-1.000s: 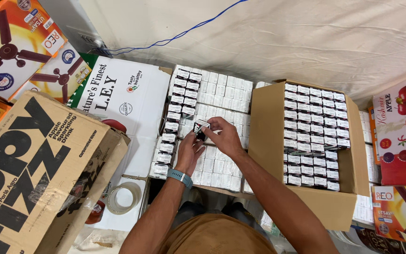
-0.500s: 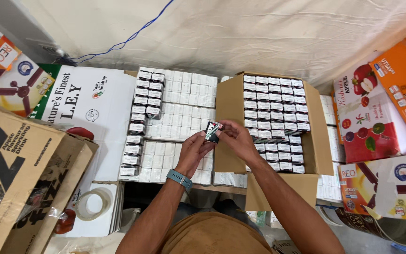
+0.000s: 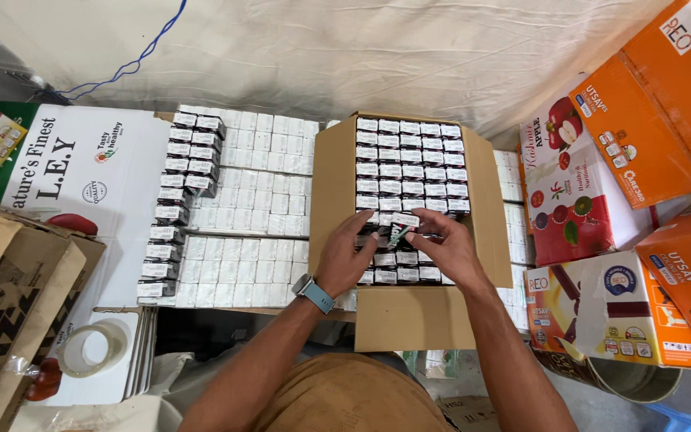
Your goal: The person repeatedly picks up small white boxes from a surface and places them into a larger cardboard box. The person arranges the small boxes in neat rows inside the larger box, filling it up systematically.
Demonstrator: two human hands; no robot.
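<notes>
Both my hands meet over an open brown carton (image 3: 487, 210) packed with rows of small black-and-white boxes (image 3: 408, 166). Together my left hand (image 3: 349, 258) and my right hand (image 3: 444, 250) hold one small box (image 3: 400, 226) just above the packed rows, near the carton's front half. A blue watch sits on my left wrist. To the left, several more of the same small boxes (image 3: 233, 204) lie in flat white stacks, with a darker column along their left edge.
A white printed carton (image 3: 81, 172) lies at the left, with brown cartons (image 3: 9, 296) and a roll of clear tape (image 3: 89, 350) below it. Orange and fruit-printed cartons (image 3: 625, 160) stack at the right. A pale tarp (image 3: 361, 56) covers the back.
My hands carried the small box rightward from the flat stacks to over the brown carton. The view has shifted right with them.
</notes>
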